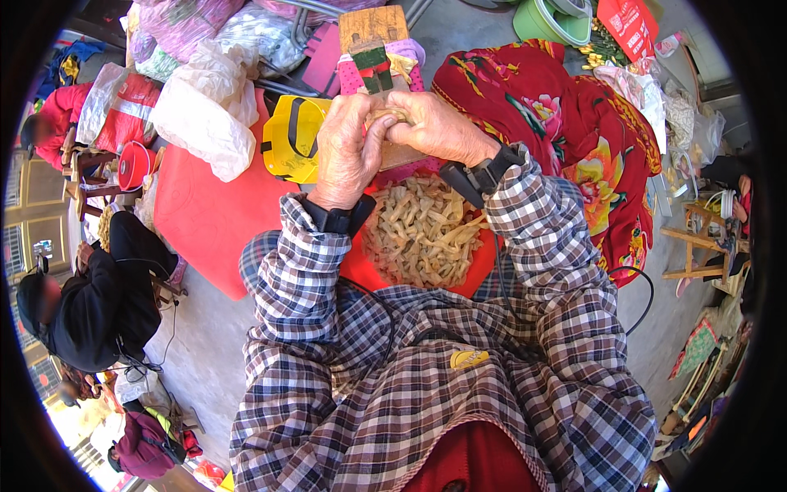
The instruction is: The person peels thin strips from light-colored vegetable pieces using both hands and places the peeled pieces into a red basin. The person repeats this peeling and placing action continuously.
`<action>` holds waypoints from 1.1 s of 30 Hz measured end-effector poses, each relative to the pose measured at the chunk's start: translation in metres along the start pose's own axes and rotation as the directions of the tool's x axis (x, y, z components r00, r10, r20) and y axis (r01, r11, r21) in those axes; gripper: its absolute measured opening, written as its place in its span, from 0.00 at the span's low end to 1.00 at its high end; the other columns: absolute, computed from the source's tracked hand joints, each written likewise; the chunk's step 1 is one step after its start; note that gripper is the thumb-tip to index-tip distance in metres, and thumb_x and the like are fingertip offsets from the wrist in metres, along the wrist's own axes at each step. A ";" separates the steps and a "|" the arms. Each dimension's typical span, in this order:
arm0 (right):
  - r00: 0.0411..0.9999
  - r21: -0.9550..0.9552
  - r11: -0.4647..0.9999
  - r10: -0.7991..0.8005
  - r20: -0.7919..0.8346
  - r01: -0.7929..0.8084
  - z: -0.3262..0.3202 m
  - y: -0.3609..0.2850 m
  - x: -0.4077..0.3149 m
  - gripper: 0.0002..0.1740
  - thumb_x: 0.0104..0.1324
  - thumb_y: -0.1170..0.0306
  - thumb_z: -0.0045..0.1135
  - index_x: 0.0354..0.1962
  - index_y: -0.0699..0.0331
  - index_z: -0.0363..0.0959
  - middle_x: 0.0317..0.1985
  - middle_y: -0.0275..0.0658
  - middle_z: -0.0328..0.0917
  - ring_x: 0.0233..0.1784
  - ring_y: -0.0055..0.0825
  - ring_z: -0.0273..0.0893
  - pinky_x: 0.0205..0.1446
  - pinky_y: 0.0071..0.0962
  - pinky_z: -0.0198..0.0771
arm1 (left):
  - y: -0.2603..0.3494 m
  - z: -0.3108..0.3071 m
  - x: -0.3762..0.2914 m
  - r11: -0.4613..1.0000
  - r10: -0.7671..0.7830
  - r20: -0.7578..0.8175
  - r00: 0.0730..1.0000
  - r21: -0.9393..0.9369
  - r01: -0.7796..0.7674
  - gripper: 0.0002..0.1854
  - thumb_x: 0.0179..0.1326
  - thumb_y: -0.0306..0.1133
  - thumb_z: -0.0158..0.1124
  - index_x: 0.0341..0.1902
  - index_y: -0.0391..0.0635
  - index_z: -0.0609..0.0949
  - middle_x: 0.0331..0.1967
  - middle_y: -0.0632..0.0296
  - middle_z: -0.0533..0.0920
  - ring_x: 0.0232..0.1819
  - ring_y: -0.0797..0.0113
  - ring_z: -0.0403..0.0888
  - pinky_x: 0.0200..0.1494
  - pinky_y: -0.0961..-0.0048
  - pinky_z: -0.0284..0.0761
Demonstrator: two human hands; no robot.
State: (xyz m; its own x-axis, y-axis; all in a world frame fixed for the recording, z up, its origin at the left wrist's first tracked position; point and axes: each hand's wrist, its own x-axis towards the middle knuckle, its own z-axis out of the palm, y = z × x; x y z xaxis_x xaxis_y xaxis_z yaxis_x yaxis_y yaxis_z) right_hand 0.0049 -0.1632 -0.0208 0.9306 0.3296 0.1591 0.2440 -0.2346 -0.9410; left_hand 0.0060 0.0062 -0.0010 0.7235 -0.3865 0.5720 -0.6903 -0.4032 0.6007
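My left hand and my right hand meet in front of me, the fingers of both pinching one small tan strip. Most of that strip is hidden by my fingers and thumbs. Just beneath my hands lies a wooden board, partly covered by them. Below that, between my knees, a red basin holds a heap of tan, knotted-looking strips. A few longer, looser strips lie over the heap's right side.
Beyond my hands stands a wooden block with green strap and pink dotted cloth. Left are a yellow container, a red mat and a white plastic bag. A red floral blanket lies right. A person in black sits left.
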 end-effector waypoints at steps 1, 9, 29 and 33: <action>1.000 0.032 0.999 0.019 -0.013 -0.019 0.002 -0.001 0.001 0.13 0.57 0.68 0.58 0.35 0.69 0.70 0.31 0.48 0.78 0.37 0.41 0.80 0.41 0.36 0.72 | 0.000 0.000 -0.001 1.000 -0.006 -0.010 1.000 0.017 0.006 0.08 0.55 0.22 0.66 0.37 0.39 0.77 0.33 0.57 0.78 0.37 0.61 0.76 0.43 0.69 0.72; 0.967 -0.143 0.989 -0.078 -0.242 0.044 0.004 -0.020 -0.002 0.14 0.56 0.75 0.62 0.39 0.66 0.67 0.31 0.39 0.77 0.38 0.27 0.79 0.42 0.25 0.74 | -0.003 0.004 0.001 0.588 -0.449 0.095 0.889 -0.717 0.374 0.04 0.62 0.23 0.62 0.34 0.40 0.75 0.30 0.67 0.78 0.31 0.78 0.73 0.37 0.79 0.70; 0.995 0.379 0.920 0.096 0.024 -0.098 -0.006 -0.020 -0.006 0.11 0.64 0.67 0.61 0.31 0.68 0.79 0.32 0.29 0.80 0.37 0.12 0.74 0.45 0.18 0.69 | -0.005 -0.004 0.001 0.775 -0.371 0.182 0.911 -0.480 0.411 0.16 0.50 0.13 0.60 0.41 0.43 0.73 0.33 0.72 0.73 0.32 0.83 0.68 0.37 0.85 0.67; 0.980 0.459 0.868 0.141 0.143 -0.191 -0.014 -0.026 -0.011 0.12 0.64 0.68 0.60 0.38 0.69 0.80 0.35 0.30 0.80 0.41 0.14 0.74 0.48 0.17 0.68 | -0.007 0.001 -0.001 0.862 -0.302 0.064 0.951 -0.408 0.301 0.15 0.49 0.12 0.62 0.38 0.42 0.74 0.28 0.71 0.74 0.27 0.83 0.68 0.32 0.84 0.67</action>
State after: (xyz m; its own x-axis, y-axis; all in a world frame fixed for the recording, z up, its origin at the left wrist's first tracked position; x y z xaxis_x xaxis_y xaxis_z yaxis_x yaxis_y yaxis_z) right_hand -0.0079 -0.1731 0.0064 0.9072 0.4204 -0.0191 -0.0917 0.1532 -0.9839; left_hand 0.0100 0.0084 -0.0063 0.8966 -0.2991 0.3267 -0.3765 -0.1260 0.9178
